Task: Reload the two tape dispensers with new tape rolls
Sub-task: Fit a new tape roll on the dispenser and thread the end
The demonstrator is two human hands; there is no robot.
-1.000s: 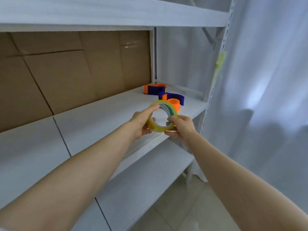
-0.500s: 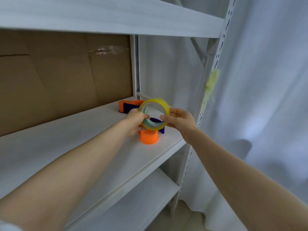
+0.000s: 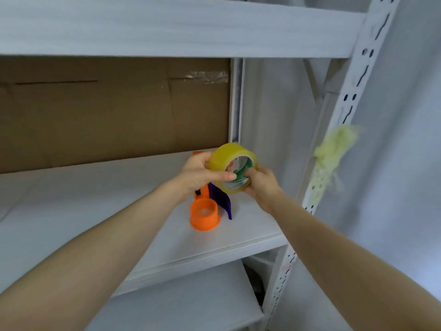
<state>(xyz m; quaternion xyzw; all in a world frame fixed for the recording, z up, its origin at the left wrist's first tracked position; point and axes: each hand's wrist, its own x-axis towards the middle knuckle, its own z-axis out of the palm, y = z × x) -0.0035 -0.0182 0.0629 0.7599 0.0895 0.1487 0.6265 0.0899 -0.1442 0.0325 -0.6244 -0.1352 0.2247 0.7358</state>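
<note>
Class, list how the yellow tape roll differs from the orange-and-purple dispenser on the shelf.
The tape roll is translucent yellow; the dispenser is opaque orange and purple. The tape roll is held up by the left hand and right hand; the dispenser lies on the shelf. Both have a round, hollow part.

One tape roll, two dispensers
</note>
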